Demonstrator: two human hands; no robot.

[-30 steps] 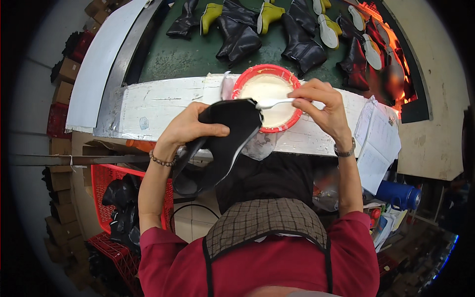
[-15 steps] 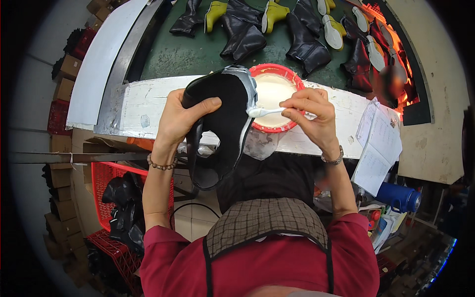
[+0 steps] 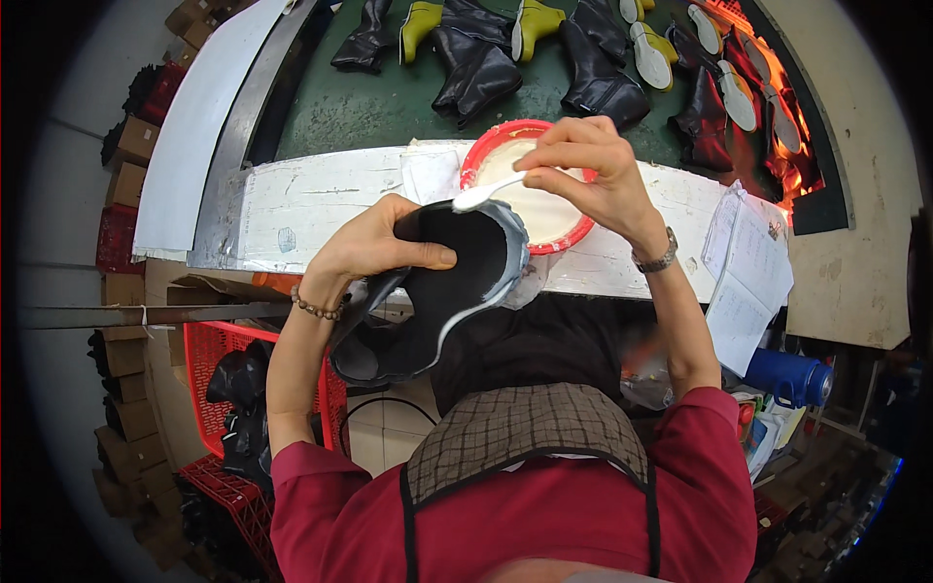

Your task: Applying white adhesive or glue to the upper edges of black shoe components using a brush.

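Note:
My left hand is closed on a black boot upper, its thumb lying on the dark inner side. A wet, whitish-grey coat runs along the upper's curved edge. In my right hand, thumb and fingers pinch the handle of a small white brush. The brush head is at the upper's top edge, close to my left fingers; whether it touches cannot be made out. Just behind, a red bowl of creamy white paste stands on the white-painted ledge, partly covered by my right hand.
Black boot uppers and yellow-green shoe pieces lie on the green surface beyond. An orange glow shows at far right. Written papers hang over the ledge near a blue bottle. Red crates stand at lower left.
The upper has turned and moved down-left, away from the bowl. My right hand has risen, shifting the brush left to the upper's top edge.

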